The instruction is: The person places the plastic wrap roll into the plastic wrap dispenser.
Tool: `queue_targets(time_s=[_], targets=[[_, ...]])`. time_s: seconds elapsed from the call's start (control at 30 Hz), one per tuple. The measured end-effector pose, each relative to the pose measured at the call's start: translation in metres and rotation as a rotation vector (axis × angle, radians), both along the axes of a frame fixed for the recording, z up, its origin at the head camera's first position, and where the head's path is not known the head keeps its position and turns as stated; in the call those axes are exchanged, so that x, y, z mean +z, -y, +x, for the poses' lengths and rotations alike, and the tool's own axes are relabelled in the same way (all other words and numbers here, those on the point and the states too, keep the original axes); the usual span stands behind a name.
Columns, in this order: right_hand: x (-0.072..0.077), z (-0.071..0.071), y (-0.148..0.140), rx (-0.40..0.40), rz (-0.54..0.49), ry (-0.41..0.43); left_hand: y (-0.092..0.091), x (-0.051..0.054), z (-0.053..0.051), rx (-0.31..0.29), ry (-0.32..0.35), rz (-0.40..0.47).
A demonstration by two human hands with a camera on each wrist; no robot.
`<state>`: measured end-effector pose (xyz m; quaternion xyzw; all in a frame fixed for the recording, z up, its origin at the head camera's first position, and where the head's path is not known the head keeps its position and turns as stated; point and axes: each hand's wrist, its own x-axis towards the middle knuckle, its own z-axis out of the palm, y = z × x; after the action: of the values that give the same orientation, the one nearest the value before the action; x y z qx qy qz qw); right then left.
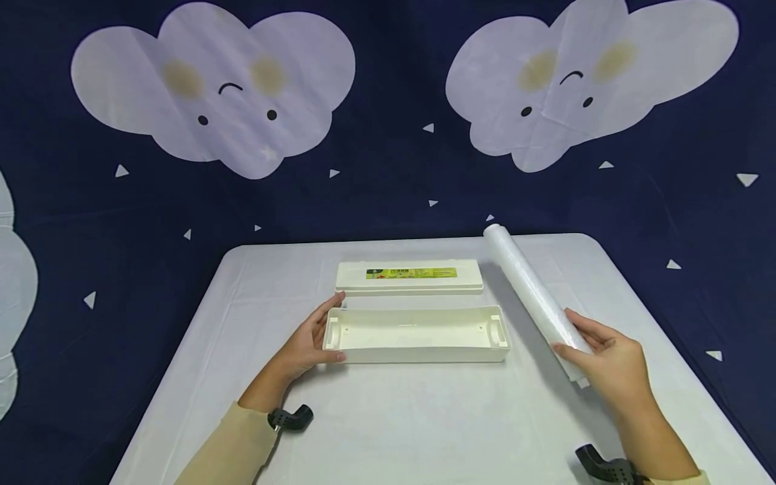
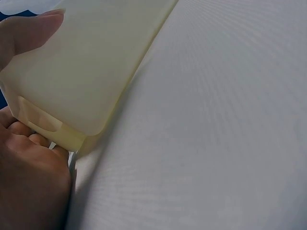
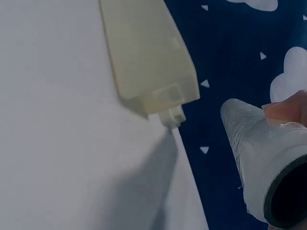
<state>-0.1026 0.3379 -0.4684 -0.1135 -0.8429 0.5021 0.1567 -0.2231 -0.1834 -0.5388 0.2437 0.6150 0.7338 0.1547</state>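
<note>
An open cream box (image 1: 418, 355) lies lengthwise across the table, its hollow facing up. The left hand (image 1: 309, 343) grips its left end, thumb (image 2: 36, 31) on the near side in the left wrist view and the other fingers round the end. Behind the box lies a matching lid (image 1: 351, 277) with a yellow-green label (image 1: 412, 273). At the right, the right hand (image 1: 612, 364) holds a roll of clear film (image 1: 533, 289) by its near end, thumb on one side and fingers on the other. The roll slants away to the back left; its dark hollow core (image 3: 290, 196) shows in the right wrist view.
A white cloth (image 1: 424, 424) covers the table. Behind and around it hangs dark blue fabric (image 1: 388, 202) with pale clouds and small triangles. Each wrist wears a black device (image 1: 291, 418).
</note>
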Motion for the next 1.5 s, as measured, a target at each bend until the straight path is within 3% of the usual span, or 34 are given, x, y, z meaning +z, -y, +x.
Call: queue_targets(time_s=[0.33, 0.6, 1.0, 1.23, 1.5], targets=[[0.021, -0.010, 0.018, 0.131, -0.048, -0.066, 0.000, 0.002, 0.002, 0.008, 0.014, -0.016], [0.030, -0.025, 0.035, 0.270, -0.065, -0.081, 0.000, 0.001, 0.001, 0.005, 0.007, -0.039], [0.034, -0.060, 0.052, 0.647, -0.125, -0.080, 0.000, 0.002, 0.002, 0.005, 0.002, -0.045], [0.031, -0.071, 0.060, 0.800, -0.127, -0.042, 0.000, 0.002, 0.001, -0.015, -0.014, -0.040], [0.025, -0.090, 0.064, 0.980, -0.050, -0.016, 0.002, 0.001, 0.004, 0.047, 0.032, -0.078]])
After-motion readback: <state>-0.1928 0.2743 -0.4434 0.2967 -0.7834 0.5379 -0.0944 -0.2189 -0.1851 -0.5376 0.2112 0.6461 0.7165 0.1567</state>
